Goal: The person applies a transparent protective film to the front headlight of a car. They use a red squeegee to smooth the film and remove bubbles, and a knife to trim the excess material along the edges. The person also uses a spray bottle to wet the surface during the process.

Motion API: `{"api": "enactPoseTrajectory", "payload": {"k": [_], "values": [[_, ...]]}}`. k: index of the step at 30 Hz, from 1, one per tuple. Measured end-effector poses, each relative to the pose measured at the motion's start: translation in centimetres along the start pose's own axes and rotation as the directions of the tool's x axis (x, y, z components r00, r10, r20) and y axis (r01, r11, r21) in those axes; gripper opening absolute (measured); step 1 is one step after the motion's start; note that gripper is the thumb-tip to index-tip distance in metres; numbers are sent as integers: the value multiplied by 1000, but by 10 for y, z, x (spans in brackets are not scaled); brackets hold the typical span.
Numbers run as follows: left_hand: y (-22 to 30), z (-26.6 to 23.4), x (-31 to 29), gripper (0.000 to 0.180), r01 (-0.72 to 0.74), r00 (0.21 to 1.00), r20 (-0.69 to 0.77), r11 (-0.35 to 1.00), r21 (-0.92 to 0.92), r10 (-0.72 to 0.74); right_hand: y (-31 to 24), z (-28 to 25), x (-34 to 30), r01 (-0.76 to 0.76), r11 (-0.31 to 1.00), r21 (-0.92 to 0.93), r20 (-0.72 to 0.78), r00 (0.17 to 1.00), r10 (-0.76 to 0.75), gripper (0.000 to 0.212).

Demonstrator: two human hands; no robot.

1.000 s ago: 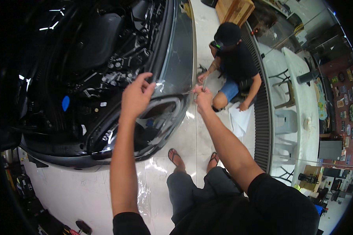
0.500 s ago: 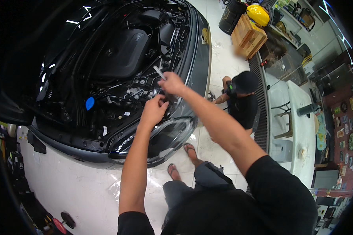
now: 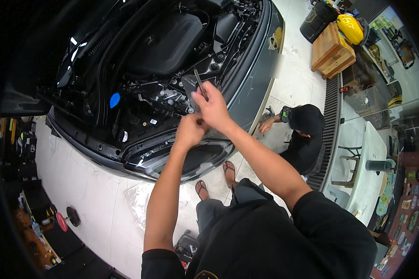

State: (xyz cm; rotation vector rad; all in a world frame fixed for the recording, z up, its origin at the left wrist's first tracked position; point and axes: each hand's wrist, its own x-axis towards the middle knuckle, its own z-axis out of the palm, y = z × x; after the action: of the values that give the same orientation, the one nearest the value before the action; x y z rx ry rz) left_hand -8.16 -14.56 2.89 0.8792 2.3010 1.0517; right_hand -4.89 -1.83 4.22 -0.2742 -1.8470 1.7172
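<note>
Over the front corner of a dark car point(image 3: 253, 88) with its hood raised, both my hands meet above the headlight point(image 3: 186, 160). My right hand point(image 3: 212, 107) is closed around a slim metal tool point(image 3: 199, 80), whose end points up toward the engine cover point(image 3: 170, 44). Beside the tool is a flat dark-grey piece point(image 3: 189, 85); whether my right hand also holds it I cannot tell. Against the right hand, my left hand point(image 3: 190, 131) has its fingers curled in a pinch. What they grip, if anything, is hidden.
A blue cap point(image 3: 115, 100) shows in the engine bay. At my right a person in a black cap point(image 3: 307, 120) crouches by the bumper. Farther off are a wooden crate point(image 3: 331, 51), a yellow rounded object point(image 3: 349, 29) and a white table point(image 3: 370, 156). Clear plastic sheeting point(image 3: 137, 204) lies on the floor.
My hands have come together, the right moving down against the left. The tool has turned more upright, and the flat dark-grey piece now shows beside it. The crouching person has bent toward the bumper.
</note>
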Motion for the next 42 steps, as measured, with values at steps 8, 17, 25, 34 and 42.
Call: {"api": "enactPoseTrajectory", "payload": {"k": [8, 17, 25, 34, 42], "values": [[-26, -17, 22, 17, 153, 931, -340, 987, 40, -130, -5, -26, 33, -102, 987, -122, 29, 994, 107, 21], [-32, -94, 41, 15, 102, 757, -583, 936, -338, -294, 19, -131, -40, -306, 952, 21, -122, 944, 306, 18], [-30, -98, -216, 25, 147, 597, -772, 975, -164, -220, -7, -122, -141, -511, 815, 273, 123, 859, 497, 18], [-190, 210, -680, 36, 660, 619, -31, 499, 561, -784, -13, -106, -234, -353, 926, -134, 390, 840, 377, 24], [-213, 316, -760, 25, 864, 498, 136, 503, 8, -857, -29, -33, -322, -235, 910, -342, 607, 684, 404, 36]]}}
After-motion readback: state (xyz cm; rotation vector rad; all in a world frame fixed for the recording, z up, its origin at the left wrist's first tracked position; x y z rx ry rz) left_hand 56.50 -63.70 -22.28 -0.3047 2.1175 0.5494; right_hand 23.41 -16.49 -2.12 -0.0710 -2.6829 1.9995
